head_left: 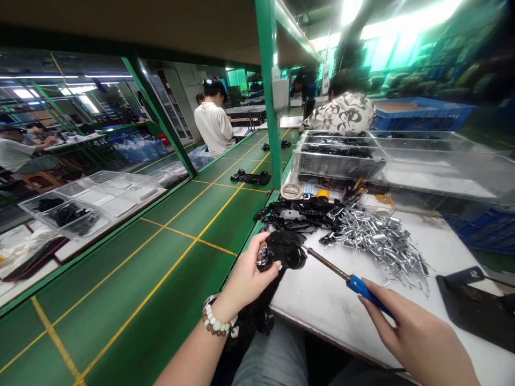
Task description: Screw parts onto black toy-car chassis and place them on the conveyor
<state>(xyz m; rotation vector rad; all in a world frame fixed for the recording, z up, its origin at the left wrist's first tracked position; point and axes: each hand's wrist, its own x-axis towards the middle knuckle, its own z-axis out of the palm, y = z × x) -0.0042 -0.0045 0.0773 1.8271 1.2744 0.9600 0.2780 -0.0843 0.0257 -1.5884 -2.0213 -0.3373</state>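
My left hand (pixel 248 274) is closed around a black plastic part (pixel 285 249) held at the near edge of the white table (pixel 322 305). A bead bracelet sits on that wrist. My right hand (pixel 414 335) grips a blue-handled screwdriver (pixel 354 282) whose shaft points up-left, its tip touching the black part. Just beyond lie a heap of black plastic parts (pixel 300 210) and a pile of small silver metal pieces (pixel 378 238).
A green conveyor belt (pixel 161 257) with yellow lines runs along the left, carrying a black assembly (pixel 251 177). Clear plastic trays (pixel 338 155) stand at the back. A tape roll (pixel 291 190) lies by a green post (pixel 269 91). A black tray (pixel 475 305) sits right. Other people work further along.
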